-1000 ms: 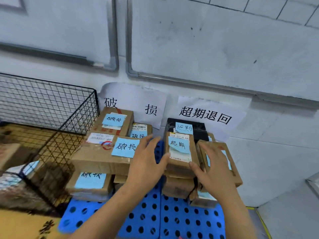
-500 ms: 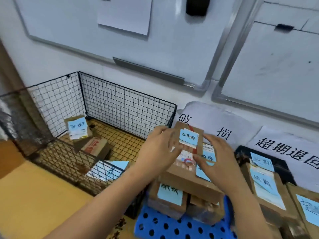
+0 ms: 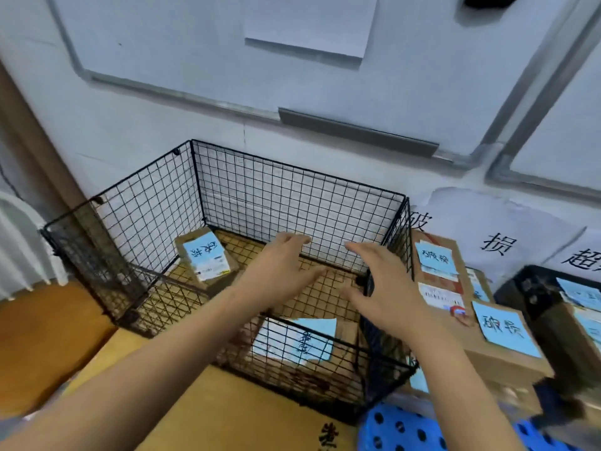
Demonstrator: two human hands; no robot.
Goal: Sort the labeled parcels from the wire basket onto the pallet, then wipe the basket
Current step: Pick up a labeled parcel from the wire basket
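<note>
One labeled parcel (image 3: 206, 257) is lying in the far left corner of the wire basket (image 3: 292, 164), another parcel (image 3: 302, 345) by its near wall. We are holding our left hand (image 3: 276, 271) and right hand (image 3: 380, 288) apart over the basket, fingers straight, gripping nothing. Stacked parcels (image 3: 455, 288) are sitting on the blue pallet (image 3: 400, 428).

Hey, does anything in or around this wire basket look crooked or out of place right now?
The parcel in the wire basket's far left corner sits askew, its blue note turned sideways. The basket's left wall looks bowed inward near the front, though blur makes that uncertain. No spill shows.
</note>
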